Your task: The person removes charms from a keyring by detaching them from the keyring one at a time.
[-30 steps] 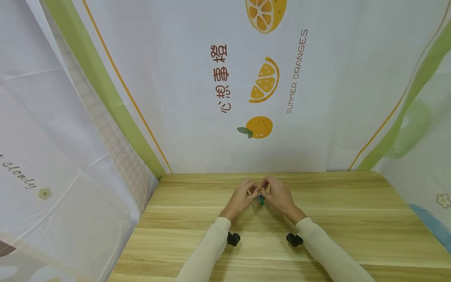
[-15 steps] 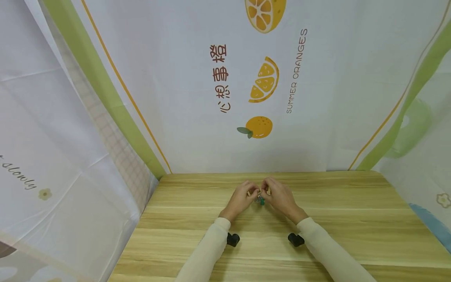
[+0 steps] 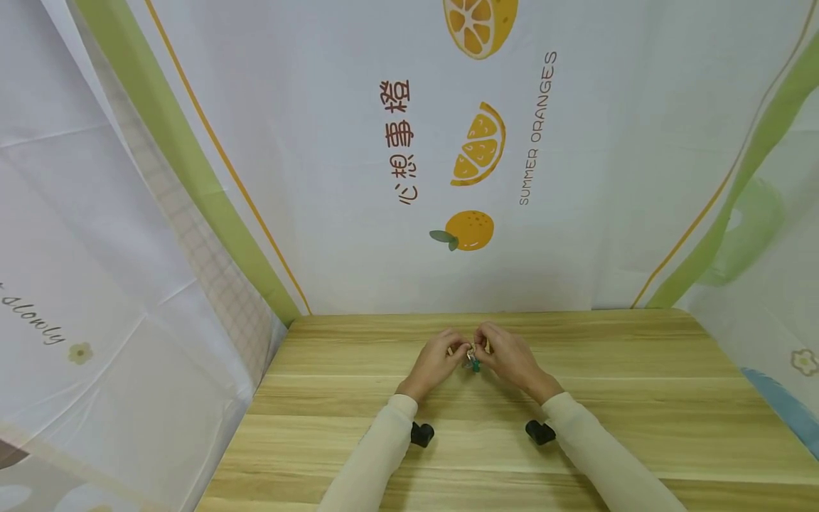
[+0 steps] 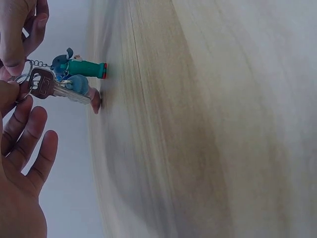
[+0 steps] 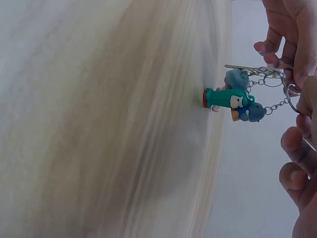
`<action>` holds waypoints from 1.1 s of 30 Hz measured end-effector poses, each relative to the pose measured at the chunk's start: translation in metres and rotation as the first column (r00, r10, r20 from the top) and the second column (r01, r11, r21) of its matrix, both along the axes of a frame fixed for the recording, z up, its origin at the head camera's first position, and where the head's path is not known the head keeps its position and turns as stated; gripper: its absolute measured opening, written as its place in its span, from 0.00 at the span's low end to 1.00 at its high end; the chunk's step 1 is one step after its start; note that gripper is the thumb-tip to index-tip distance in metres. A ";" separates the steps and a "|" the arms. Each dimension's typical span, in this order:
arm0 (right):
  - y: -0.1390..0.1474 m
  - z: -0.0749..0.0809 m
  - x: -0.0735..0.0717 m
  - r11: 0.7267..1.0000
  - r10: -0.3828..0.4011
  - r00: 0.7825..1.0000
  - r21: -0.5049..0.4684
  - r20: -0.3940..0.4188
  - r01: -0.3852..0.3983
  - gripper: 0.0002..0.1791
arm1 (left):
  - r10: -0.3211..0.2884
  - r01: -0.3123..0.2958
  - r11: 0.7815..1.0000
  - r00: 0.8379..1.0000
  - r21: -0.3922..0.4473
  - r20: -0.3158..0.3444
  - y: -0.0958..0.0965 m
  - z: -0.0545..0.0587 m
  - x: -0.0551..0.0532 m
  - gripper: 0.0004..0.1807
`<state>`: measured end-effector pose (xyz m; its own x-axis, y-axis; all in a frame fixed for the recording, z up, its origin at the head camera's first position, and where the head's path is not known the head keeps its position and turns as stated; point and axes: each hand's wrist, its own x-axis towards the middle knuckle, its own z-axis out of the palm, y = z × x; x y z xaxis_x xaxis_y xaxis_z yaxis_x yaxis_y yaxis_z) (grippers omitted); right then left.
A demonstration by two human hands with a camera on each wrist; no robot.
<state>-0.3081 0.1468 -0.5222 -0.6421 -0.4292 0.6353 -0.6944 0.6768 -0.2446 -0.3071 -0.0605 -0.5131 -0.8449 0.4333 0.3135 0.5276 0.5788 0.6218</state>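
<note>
Near the table's far edge, my left hand [image 3: 438, 361] and right hand [image 3: 510, 361] meet over a small bunch of keys and charms. The left thumb and fingertips pinch the metal key ring [image 5: 287, 99] beside the head of a key [image 4: 42, 84]. Opposite them, the right thumb and fingers pinch the same ring. From it hangs a green figure charm [image 4: 86, 68] with a blue-grey head, on a short chain [image 5: 275, 107]. A second blue-grey charm [image 5: 237, 78] dangles beside the key. Fingertips hide part of the ring.
The wooden table [image 3: 473, 462] lies under both forearms. A white cloth with orange prints [image 3: 470, 231] rises behind its far edge. Black pieces [image 3: 422, 434] show at both wrists.
Both hands stay almost in place, the right forearm shifting slightly to the right. More of the key and metal parts shows between the fingertips now.
</note>
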 end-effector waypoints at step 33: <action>-0.004 0.000 0.006 0.996 -0.066 0.973 -0.037 0.222 0.076 0.03 | 0.056 -0.055 0.998 0.998 0.024 -0.017 -0.003 0.001 -0.002 0.11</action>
<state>-0.3022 0.1430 -0.5218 -0.7965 -0.3512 0.4923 -0.5702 0.7073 -0.4180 -0.3092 -0.0633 -0.5120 -0.8618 0.3782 0.3381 0.5060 0.5931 0.6263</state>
